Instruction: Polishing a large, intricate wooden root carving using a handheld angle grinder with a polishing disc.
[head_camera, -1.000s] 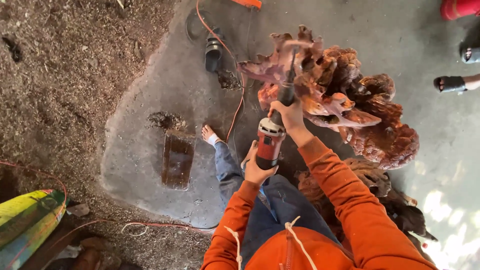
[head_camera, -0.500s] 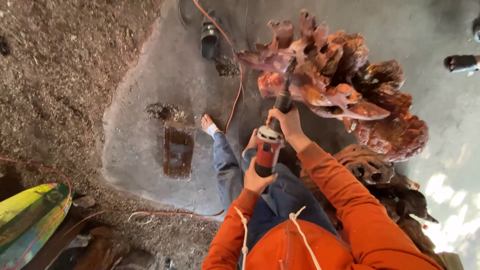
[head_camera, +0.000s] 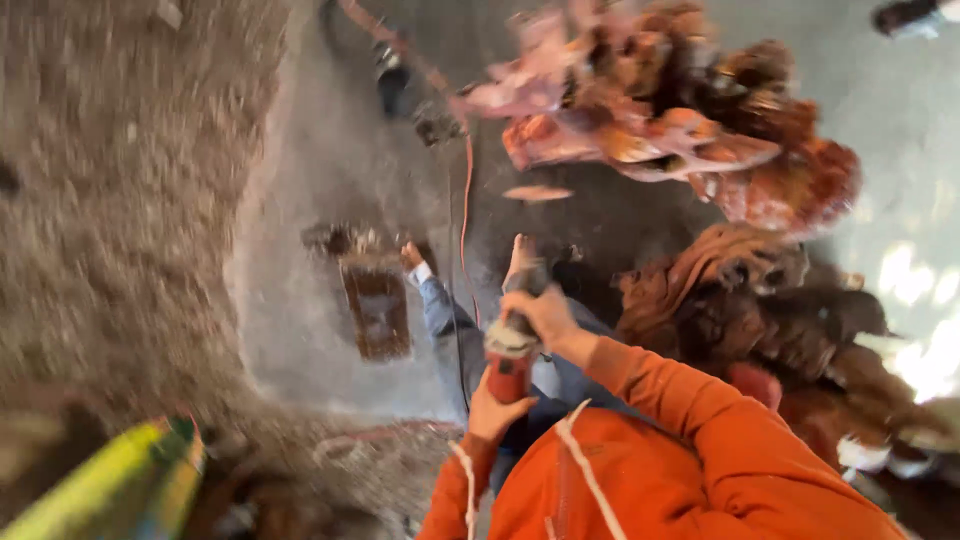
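The view is motion-blurred. I hold a red power tool with both hands above my lap. My right hand grips its front, near the dark nose. My left hand grips its rear body. The tool's tip points toward a large gnarled reddish root-wood piece that stands beyond it, with a gap between tip and wood. My orange sleeves and blue-jeaned leg show below, and my bare foot rests on the concrete.
An orange cable runs over the grey concrete floor. A rusty rectangular plate is set in it. Sawdust covers the left. A yellow-green object lies bottom left. Darker root pieces sit right. Another person's foot shows top right.
The tool has come back off the root wood toward my body, both hands still on it. The view has swung and blurred.
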